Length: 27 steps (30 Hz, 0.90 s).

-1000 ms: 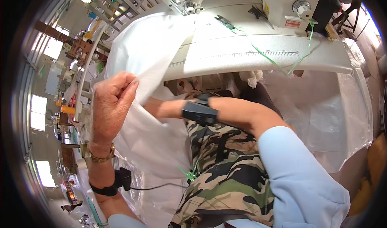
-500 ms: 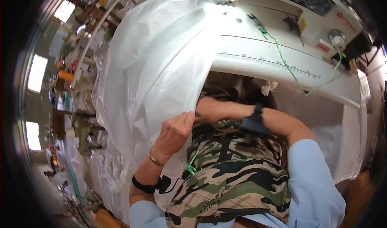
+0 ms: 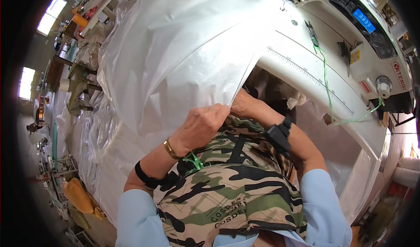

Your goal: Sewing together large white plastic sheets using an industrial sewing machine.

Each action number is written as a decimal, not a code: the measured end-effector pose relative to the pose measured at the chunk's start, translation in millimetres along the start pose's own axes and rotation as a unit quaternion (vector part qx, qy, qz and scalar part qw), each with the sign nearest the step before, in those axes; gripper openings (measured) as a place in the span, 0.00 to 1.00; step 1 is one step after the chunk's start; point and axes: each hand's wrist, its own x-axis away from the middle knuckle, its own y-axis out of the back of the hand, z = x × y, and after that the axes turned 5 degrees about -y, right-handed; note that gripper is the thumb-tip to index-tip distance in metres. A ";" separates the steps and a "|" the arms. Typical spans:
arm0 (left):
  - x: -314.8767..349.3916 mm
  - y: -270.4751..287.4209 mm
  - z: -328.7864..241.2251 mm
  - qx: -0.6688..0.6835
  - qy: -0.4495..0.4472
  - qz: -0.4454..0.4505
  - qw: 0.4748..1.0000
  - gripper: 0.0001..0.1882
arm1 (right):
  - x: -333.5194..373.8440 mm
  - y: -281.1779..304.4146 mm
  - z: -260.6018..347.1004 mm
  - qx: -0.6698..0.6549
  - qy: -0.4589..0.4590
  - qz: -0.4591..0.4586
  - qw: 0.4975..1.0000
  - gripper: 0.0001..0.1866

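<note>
A large white woven plastic sheet (image 3: pixel 175 67) runs in folds from the lit needle area of a sewing machine (image 3: pixel 367 46) down toward my lap. My left hand (image 3: pixel 202 123) pinches the sheet's right-hand edge between thumb and fingers. Right beside it, my right hand (image 3: pixel 245 105) is closed at the same edge; its fingertips are partly hidden behind the sheet. Between my hands and the needle area, the edge stretches in a nearly straight line. Thread snips (image 3: pixel 312 33) tied to a green cord (image 3: pixel 327 85) lie on the machine bed, away from both hands.
A ruler scale (image 3: pixel 306 76) marks the front of the machine bed. Below it lies a dark opening beside my camouflage apron (image 3: pixel 236 194). More crumpled plastic (image 3: pixel 94 137) fills the left side. An orange-yellow cloth (image 3: pixel 78 194) lies at lower left.
The view has turned, so the machine appears further right and tilted. Both hands remain together at the sheet's edge. My right hand, blurred by motion before, is now sharper.
</note>
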 end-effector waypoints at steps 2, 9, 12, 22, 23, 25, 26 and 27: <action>2.1 -9.4 7.4 -0.011 0.008 0.007 1.000 0.03 | 8.5 8.5 4.0 0.063 -0.038 0.031 0.997 0.14; 12.7 -22.8 8.9 0.035 0.066 -0.067 0.995 0.05 | -2.7 117.5 35.0 0.260 0.009 -0.074 0.963 0.06; 4.2 -15.6 5.2 0.122 0.140 -0.108 0.977 0.06 | -7.6 129.7 6.3 0.267 0.067 -0.079 0.958 0.06; 16.1 -8.8 1.0 0.468 0.329 -0.166 0.803 0.16 | -9.2 135.4 -0.5 0.151 -0.056 -0.017 0.987 0.04; 13.9 -4.8 -4.1 0.468 0.330 -0.169 0.802 0.16 | -9.4 136.4 0.1 0.162 -0.062 -0.006 0.985 0.05; 8.6 0.4 -12.6 0.459 0.325 -0.178 0.807 0.18 | -9.8 137.4 0.1 0.164 -0.052 -0.003 0.985 0.05; 9.0 -1.0 -10.7 0.459 0.324 -0.181 0.807 0.18 | -10.0 138.2 0.5 0.165 -0.044 -0.002 0.985 0.06; 9.9 -3.6 -7.2 0.395 0.278 -0.187 0.855 0.18 | -9.9 139.1 0.7 0.167 -0.042 0.000 0.985 0.06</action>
